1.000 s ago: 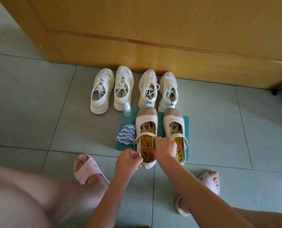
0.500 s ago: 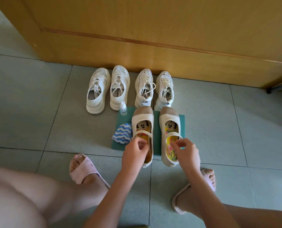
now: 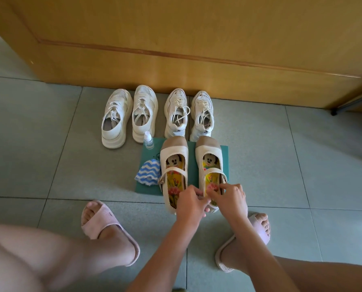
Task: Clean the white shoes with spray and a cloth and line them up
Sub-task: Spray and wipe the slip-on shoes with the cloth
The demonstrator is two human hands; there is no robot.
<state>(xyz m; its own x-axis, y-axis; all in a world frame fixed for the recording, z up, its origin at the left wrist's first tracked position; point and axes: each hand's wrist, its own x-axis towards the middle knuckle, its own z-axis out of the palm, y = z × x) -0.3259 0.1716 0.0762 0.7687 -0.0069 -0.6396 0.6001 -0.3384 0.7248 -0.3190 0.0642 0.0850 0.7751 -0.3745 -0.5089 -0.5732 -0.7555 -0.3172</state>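
Two cream strap shoes with cartoon insoles stand side by side on a green mat (image 3: 224, 149): the left strap shoe (image 3: 174, 157) and the right strap shoe (image 3: 208, 152). My left hand (image 3: 190, 204) and my right hand (image 3: 230, 197) meet at the heel of the right strap shoe, fingers curled on its rim. A small clear spray bottle (image 3: 148, 140) stands at the mat's far left corner. A blue-and-white striped cloth (image 3: 148, 172) lies crumpled on the mat's left edge. Two pairs of white sneakers (image 3: 116, 119) (image 3: 177, 113) stand in a row against the wooden door.
A wooden door (image 3: 197, 39) closes the far side. Grey floor tiles (image 3: 38, 144) spread to both sides. My feet in pink slippers (image 3: 104, 226) (image 3: 258, 226) stand just behind the mat. A dark metal leg (image 3: 353, 105) shows at far right.
My left hand left the left strap shoe's heel and moved right to join my right hand at the right strap shoe's heel. The shoes themselves stay in place.
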